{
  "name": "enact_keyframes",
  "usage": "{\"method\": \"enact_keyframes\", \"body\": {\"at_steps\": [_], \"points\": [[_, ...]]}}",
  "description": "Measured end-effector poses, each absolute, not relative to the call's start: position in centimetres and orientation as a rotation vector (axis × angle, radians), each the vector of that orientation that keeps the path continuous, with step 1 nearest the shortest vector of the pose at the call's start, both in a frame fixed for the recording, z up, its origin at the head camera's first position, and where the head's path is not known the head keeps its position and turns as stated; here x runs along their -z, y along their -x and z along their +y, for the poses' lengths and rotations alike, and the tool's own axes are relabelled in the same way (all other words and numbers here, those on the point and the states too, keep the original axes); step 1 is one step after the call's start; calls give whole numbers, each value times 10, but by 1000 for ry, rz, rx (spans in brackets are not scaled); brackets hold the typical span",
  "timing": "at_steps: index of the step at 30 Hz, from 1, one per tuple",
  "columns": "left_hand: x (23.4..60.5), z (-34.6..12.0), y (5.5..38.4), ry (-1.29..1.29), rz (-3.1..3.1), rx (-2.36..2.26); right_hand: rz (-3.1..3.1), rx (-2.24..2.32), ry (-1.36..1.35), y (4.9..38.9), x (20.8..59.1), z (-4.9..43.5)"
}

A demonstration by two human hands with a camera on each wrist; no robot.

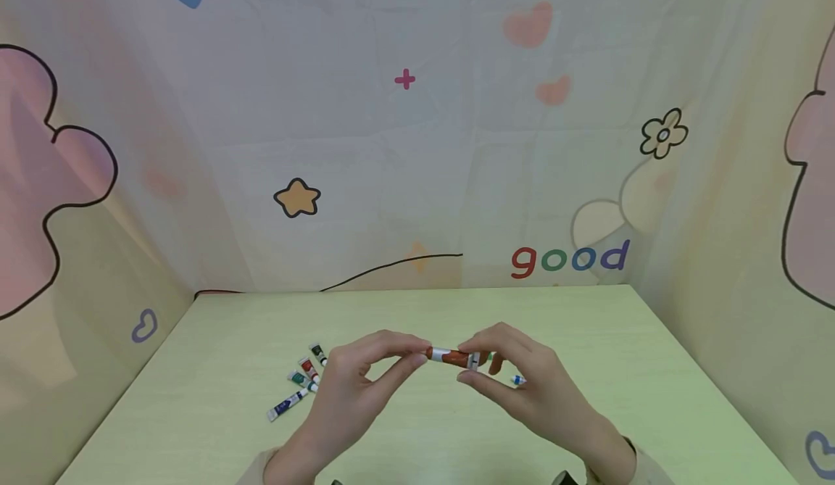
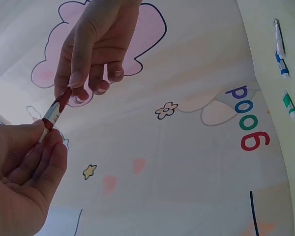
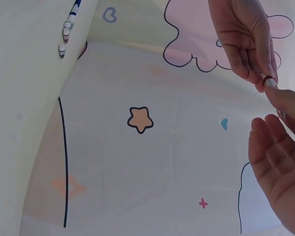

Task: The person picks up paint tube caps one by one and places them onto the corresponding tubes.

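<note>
A small reddish-brown and silver paint tube point(image 1: 450, 356) is held up over the table between both hands. My left hand point(image 1: 359, 383) pinches its left end between thumb and fingertips. At the flat crimped right end, the thumb and forefinger of my right hand point(image 1: 531, 372) hold the tube, its other fingers loosely bent behind. The left wrist view shows the same paint tube point(image 2: 53, 114) slanting between the two hands. In the right wrist view most of it is hidden behind the right thumb.
On the pale green table point(image 1: 404, 434), several paint tubes lie at the left, among them a blue tube point(image 1: 287, 404) and a red tube point(image 1: 309, 369). At the right lie a blue-and-white tube point(image 2: 281, 64) and a green tube point(image 2: 289, 105). A patterned curtain point(image 1: 359, 144) encloses the back and sides.
</note>
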State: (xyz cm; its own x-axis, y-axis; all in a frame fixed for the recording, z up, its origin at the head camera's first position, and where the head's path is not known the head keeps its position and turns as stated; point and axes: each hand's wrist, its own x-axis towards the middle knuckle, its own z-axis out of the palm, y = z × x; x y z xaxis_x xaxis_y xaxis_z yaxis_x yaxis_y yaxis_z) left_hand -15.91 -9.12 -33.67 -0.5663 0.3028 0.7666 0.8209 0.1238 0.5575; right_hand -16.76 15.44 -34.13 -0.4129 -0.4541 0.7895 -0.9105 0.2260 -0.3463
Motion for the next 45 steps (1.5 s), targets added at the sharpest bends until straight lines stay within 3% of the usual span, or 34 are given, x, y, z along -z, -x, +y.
{"method": "enact_keyframes", "body": {"at_steps": [13,20,33,45], "points": [[337,-93,160,1098,-1921,1484,-1806,-985,-1342,172,339,152],[336,-94,159,1170,-1894,1473,-1889,-1118,-1493,172,342,158],[338,-94,160,1358,-1787,1408,-2179,-1445,-1457,168,343,166],[334,-102,160,1217,-2042,1354,-2192,-1465,-1469,171,346,162]]}}
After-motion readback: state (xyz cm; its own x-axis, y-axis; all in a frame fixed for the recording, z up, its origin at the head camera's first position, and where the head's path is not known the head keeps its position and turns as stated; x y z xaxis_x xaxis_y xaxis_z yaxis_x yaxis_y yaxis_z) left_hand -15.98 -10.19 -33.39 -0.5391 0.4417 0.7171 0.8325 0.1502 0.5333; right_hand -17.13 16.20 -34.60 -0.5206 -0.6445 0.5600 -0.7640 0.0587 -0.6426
